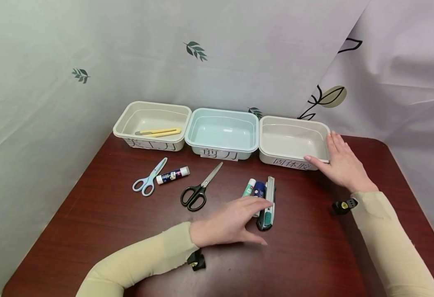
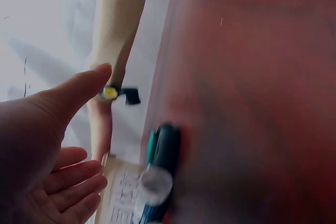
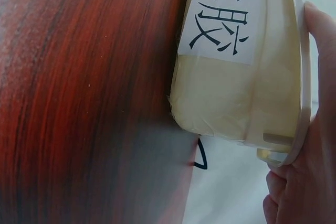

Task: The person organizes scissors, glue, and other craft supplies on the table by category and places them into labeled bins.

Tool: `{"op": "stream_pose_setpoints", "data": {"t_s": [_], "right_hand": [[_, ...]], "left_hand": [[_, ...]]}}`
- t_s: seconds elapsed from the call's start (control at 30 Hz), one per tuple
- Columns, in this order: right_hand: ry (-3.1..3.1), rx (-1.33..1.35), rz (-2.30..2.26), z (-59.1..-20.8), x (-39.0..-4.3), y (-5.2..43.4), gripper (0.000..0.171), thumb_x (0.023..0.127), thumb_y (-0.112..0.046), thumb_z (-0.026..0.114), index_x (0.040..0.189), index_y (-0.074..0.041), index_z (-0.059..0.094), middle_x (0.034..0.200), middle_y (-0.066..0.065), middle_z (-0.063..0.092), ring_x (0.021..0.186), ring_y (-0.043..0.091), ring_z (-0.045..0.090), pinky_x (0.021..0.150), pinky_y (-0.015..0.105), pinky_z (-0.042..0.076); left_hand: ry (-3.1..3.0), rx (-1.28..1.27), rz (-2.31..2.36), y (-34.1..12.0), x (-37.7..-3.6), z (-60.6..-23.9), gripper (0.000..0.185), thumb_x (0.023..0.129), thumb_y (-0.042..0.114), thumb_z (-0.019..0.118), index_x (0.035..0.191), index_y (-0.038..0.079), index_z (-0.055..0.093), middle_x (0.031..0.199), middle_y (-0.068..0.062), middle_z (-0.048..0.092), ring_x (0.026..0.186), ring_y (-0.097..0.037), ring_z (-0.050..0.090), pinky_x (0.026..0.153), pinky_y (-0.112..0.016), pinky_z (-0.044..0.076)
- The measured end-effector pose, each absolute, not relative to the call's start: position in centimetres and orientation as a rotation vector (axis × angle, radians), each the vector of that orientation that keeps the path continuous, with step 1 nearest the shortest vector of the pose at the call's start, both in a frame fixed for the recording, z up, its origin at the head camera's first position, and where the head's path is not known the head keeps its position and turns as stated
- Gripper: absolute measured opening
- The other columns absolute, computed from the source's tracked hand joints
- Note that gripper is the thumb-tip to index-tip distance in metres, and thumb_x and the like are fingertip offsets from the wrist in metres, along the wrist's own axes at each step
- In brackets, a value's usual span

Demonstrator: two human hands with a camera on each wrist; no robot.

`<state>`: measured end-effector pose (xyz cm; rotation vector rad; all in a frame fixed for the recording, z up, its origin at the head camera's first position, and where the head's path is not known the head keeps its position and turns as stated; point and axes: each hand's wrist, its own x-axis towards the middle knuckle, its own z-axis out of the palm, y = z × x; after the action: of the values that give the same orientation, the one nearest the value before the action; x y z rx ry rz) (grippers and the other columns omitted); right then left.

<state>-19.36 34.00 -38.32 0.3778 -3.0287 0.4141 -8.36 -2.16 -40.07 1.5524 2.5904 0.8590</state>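
Cream bin (image 1: 293, 140) against right hand (image 1: 341, 165)

surface: dark red-brown wooden table (image 1: 306, 255)
far edge, left to right: cream bin (image 1: 127, 122), pale blue bin (image 1: 221, 147), cream bin on the right (image 1: 265, 148)
middle left: light blue scissors (image 1: 149, 178), glue stick (image 1: 172, 175)
centre: black scissors (image 1: 198, 190)
centre right: two glue sticks (image 1: 250, 187), utility knife (image 1: 268, 205), side by side

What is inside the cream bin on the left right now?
The left cream bin holds one yellow utility knife lying flat on its floor. Nothing else shows inside; the strip of floor behind the near wall is hidden.
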Motion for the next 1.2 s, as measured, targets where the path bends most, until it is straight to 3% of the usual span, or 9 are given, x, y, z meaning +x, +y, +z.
{"op": "stream_pose_setpoints", "data": {"t_s": [0.6,1.2], "right_hand": [[-3.031,0.374,0.424,-38.1,-19.2,33.9,0.103,0.099,-0.061,0.052,0.157,0.011,0.006,0.164,0.030,0.000,0.153,0.039,-0.002,0.122,0.046,-0.002],[-3.034,0.377,0.412,-38.2,-19.4,33.9,0.104,0.099,-0.062,0.051,0.157,0.010,0.005,0.164,0.029,0.000,0.153,0.038,-0.002,0.122,0.046,-0.002]], "left_hand": [[2.545,1.485,0.776,-1.0,-6.3,-41.7,0.095,0.080,0.055,0.084,0.148,0.001,0.047,0.142,-0.006,0.054,0.133,-0.015,0.047,0.113,-0.020,0.029],[2.658,1.399,0.756,-1.1,-7.6,-42.3,0.088,0.083,0.056,0.080,0.145,0.001,0.050,0.140,-0.007,0.054,0.132,-0.017,0.048,0.114,-0.026,0.031]]}}
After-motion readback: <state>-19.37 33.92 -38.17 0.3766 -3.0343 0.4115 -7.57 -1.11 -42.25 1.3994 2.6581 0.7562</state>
